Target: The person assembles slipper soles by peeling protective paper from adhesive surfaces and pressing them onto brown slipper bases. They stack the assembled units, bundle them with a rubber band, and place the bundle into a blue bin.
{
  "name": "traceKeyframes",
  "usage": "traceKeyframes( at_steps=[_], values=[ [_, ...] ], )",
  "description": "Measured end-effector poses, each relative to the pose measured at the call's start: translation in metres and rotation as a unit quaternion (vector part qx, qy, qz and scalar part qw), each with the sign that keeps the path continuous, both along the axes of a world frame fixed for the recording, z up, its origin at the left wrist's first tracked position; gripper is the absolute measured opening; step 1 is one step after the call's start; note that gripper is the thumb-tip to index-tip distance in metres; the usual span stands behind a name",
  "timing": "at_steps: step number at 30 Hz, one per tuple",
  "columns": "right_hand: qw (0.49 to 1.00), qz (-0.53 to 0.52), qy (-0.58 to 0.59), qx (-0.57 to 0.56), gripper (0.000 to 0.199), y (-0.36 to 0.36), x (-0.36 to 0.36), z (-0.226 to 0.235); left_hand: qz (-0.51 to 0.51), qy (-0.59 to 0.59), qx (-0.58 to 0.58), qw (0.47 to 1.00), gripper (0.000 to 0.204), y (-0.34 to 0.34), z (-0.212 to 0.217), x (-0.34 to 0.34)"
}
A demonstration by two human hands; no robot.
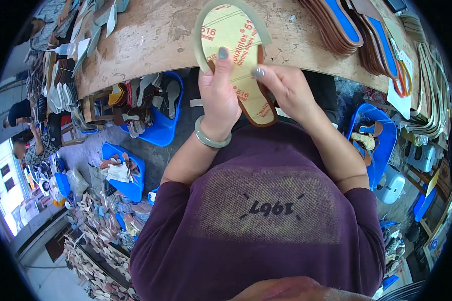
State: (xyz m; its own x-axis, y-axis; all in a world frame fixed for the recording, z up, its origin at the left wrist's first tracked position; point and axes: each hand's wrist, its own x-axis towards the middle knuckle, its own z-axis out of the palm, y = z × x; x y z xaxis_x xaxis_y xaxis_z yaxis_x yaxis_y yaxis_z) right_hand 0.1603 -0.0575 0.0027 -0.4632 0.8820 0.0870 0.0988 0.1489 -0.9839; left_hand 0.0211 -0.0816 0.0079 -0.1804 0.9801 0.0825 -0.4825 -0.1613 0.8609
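I hold a flat shoe insole upright in front of me, pale yellow board with red print, a brown rim along its lower part and a grey-green strip curving round its top. My left hand grips its left side with the thumb pressed on the face; a pale green bangle sits on that wrist. My right hand pinches the right edge, thumb on the brown rim. Both forearms rise from my purple shirt.
A wooden workbench lies beyond the insole, with stacked brown-and-blue soles at its right end. Blue bins of shoe parts stand on the floor at left, another blue bin at right. Other people work at far left.
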Motion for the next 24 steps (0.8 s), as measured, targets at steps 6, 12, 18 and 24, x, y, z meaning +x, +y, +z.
traceKeyframes(
  at_steps=[6, 12, 18, 24],
  values=[
    [0.994, -0.022, -0.013, 0.108, 0.035, 0.017, -0.008, -0.004, -0.092, -0.162, -0.044, 0.982, 0.040, 0.015, -0.006, -0.006],
    [0.988, 0.076, -0.068, 0.119, 0.061, -0.027, 0.000, 0.029, -0.220, -0.394, 0.084, 0.889, 0.043, 0.048, -0.040, -0.028],
    [0.914, -0.132, -0.188, 0.335, 0.064, -0.008, 0.011, 0.008, -0.150, -0.110, -0.006, 0.983, 0.058, 0.033, -0.027, -0.017],
    [0.898, -0.096, -0.234, 0.359, 0.073, -0.014, 0.018, -0.008, -0.108, -0.065, -0.008, 0.992, 0.040, 0.011, -0.012, -0.020]
  ],
)
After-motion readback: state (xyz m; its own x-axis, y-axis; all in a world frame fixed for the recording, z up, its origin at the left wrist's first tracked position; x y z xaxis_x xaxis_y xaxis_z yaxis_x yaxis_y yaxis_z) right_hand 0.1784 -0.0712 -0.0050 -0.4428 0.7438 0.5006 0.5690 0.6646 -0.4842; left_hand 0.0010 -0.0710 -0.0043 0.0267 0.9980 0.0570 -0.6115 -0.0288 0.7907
